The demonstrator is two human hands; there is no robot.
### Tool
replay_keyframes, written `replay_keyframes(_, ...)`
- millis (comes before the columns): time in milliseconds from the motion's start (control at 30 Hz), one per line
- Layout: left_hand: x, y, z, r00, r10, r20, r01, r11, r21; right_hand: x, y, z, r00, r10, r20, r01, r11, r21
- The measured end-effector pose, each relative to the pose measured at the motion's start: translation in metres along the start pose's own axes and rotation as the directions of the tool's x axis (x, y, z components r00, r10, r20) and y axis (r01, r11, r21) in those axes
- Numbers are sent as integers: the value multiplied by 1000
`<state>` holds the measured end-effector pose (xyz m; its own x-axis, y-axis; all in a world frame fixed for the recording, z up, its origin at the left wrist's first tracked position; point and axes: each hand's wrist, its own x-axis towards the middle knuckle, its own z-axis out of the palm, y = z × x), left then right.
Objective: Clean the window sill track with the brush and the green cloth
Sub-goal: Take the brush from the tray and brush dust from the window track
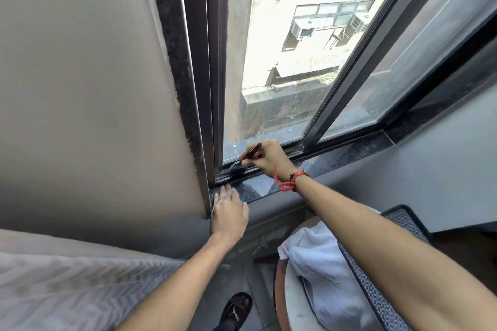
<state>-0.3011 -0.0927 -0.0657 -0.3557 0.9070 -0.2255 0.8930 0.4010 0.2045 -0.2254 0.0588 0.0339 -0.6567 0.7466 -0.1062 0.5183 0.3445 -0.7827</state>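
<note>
right hand [269, 158] pinches brush [243, 160], bristles in track [231, 173] at far-left corner. left hand [228, 209] flat, holding nothing, braced on near sill [255, 188]. advice: short strokes rightward, bristles kept deep in groove. green cloth not visible.

Lighting: strong daylight through the clear glass window pane [282, 67]; sunlit building outside nearly overexposed. Interior grey plaster wall [80, 88] dim. Wide-angle bending at edges; lower corners perhaps slightly soft.

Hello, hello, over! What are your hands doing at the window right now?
Right hand gripping brush, bristles in window sill track corner. Left hand flat on sill. Green cloth not visible. Nothing blocking.
</note>
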Motion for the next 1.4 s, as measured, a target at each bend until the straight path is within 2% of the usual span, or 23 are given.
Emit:
replay_keyframes(100, -1, 0, 1, 1000, 2, -1, -2, 1000, 22, 0, 7, -12, 999, 36, -26, -36, 999, 14)
replay_keyframes(167, -1, -1, 2, 1000, 5, -5, -5, 999, 33, 2, 17, -27, 998, 60, -31, -61, 997, -39)
replay_keyframes(300, -1, 0, 2, 1000, 8, -14, -8, 999, 38, 5, 37, -61, 990, 106, -92, -126, 961, -245)
replay_keyframes(367, -1, 0, 3, 1000, 7, -9, -7, 999, 32, 6, 44, -78, 990, 94, -102, -129, 894, -429)
replay_keyframes(500, -1, -1, 4, 1000, 6, -2, -6, 1000, 24, 1, 43, -95, 999, 49, -1, -36, 723, -690)
replay_keyframes(567, 0, -1, 4, 1000, 7, -2, -7, 1000, 30, 1, 37, -88, 997, -3, 72, 56, 658, -751)
replay_keyframes(633, 0, -1, 4, 1000, 10, 1, -10, 999, 42, 2, 33, -78, 991, -29, 129, 116, 651, -750)
replay_keyframes(733, -1, -1, 4, 1000, 7, 2, -7, 999, 46, 6, 34, -66, 985, -37, 167, 141, 730, -669)
replay_keyframes(867, -1, -1, 5, 1000, 7, -3, -7, 999, 48, 10, 33, -49, 996, -14, 91, 54, 888, -457)
replay_keyframes(967, 0, -3, 7, 1000, 15, 1, -15, 998, 54, 10, 26, -38, 999, 24, 34, -16, 976, -217)
replay_keyframes(1033, 1, -2, 8, 1000, 19, -2, -19, 998, 52, 10, 21, -30, 1000, 24, 19, -23, 999, -49)
replay_keyframes(1267, -1, -1, 8, 998, 51, 25, -54, 991, 122, 2, 32, -31, 994, 81, -69, -61, 966, 252)
replay_keyframes(1333, -3, 5, 6, 998, 49, 38, -55, 985, 162, -5, 48, -46, 973, 168, -161, -93, 915, 391)
replay_keyframes(1400, 2, 16, 2, 996, 94, -12, -90, 978, 189, -19, 70, -66, 923, 297, -245, -104, 806, 583)
